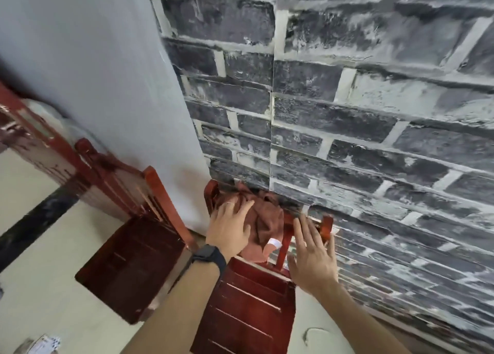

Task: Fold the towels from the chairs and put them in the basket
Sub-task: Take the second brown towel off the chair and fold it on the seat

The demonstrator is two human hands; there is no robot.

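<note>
Two bare forearms (184, 305) reached in from the bottom edge toward a brown towel (270, 220). It lay bunched over the top rail of the near chair (248, 313), against the brick-patterned wall (374, 113), one end hanging down toward the seat with a white label showing.

The left hand (230, 228) covered the towel's left part, its fingers (247, 206) straight and slightly spread over the cloth, gripping nothing. Whether they pressed on it could not be told. The right hand (312, 257) was just right of the towel and apart from it, fingers straight and fanned, their tips by the rail's bare right end.

A dark watch (211, 256) sat on the left wrist. A second red wooden chair (131, 268) stood to the left, by the plain pale wall (93, 73), on a light floor (40, 246).
</note>
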